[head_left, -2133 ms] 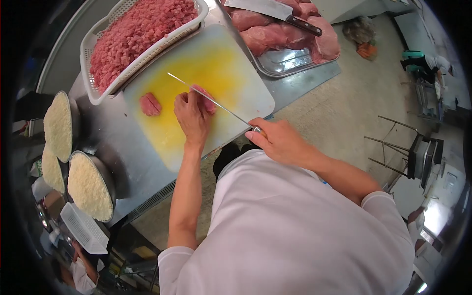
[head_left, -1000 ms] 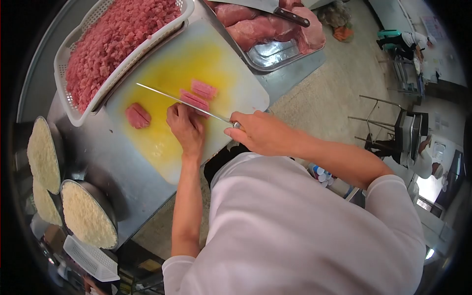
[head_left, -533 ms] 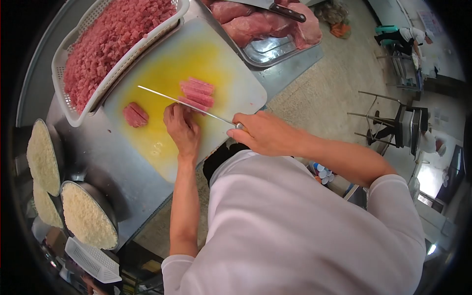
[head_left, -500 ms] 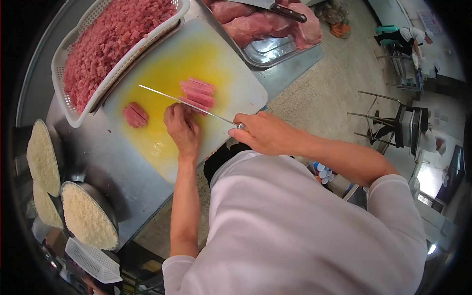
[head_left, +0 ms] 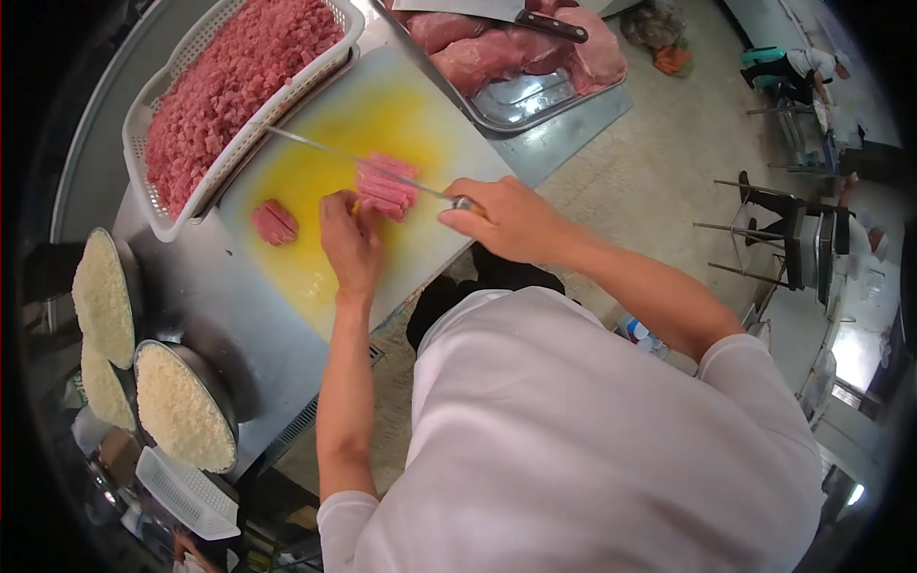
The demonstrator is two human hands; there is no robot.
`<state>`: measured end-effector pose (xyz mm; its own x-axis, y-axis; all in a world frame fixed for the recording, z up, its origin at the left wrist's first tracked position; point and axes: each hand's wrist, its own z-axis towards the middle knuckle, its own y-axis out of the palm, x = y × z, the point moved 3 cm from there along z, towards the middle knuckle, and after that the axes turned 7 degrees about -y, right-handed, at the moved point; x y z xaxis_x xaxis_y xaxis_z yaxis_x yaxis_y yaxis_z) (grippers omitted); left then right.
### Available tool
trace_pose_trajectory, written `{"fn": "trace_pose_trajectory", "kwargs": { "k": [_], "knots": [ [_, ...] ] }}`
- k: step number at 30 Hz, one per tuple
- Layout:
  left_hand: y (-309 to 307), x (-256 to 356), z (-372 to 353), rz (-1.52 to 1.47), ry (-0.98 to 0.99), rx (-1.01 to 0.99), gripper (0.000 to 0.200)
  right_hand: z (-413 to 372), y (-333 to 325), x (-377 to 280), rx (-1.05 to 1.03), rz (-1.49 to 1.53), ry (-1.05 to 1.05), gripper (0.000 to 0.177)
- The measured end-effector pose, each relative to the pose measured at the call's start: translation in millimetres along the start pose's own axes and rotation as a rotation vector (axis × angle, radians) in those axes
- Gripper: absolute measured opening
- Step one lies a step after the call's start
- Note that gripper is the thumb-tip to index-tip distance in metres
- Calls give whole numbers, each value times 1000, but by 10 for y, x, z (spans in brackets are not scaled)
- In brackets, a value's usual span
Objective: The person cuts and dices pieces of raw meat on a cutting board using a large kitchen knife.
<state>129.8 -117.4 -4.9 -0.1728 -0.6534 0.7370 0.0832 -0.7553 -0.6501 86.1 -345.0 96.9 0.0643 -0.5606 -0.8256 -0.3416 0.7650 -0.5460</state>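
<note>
My right hand [head_left: 501, 218] grips the handle of a long knife [head_left: 320, 145]. Its blade slants over a bunch of pink meat strips [head_left: 390, 191], raised at the tip end. Beside those strips, my left hand [head_left: 349, 244] rests with fingers curled together; whether they pinch a bit of meat is hidden. A smaller piece of meat [head_left: 274, 222], scored into sections, lies to the left on the yellow-stained white cutting board [head_left: 387, 76].
A white basket [head_left: 170, 227] heaped with diced meat [head_left: 239, 95] borders the board. Behind stands a metal tray [head_left: 523, 103] with large meat pieces [head_left: 497, 57] and a cleaver [head_left: 552, 26]. Bowls of pale crumbs [head_left: 181, 406] stand left. Another person [head_left: 807, 65] is far right.
The knife has lifted and moved away from my left fingers, across the strips. The strips now lie in one bunch beside my left hand. The view has shifted slightly.
</note>
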Motion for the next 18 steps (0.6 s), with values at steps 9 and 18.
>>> {"fn": "trace_pose_trajectory", "kwargs": {
  "k": [9, 18],
  "knots": [
    [53, 241, 402, 498, 558, -486, 76, -242, -93, 662, 81, 26, 143, 45],
    [472, 181, 67, 525, 108, 14, 82, -182, 96, 560, 90, 64, 101, 51]
  ]
}}
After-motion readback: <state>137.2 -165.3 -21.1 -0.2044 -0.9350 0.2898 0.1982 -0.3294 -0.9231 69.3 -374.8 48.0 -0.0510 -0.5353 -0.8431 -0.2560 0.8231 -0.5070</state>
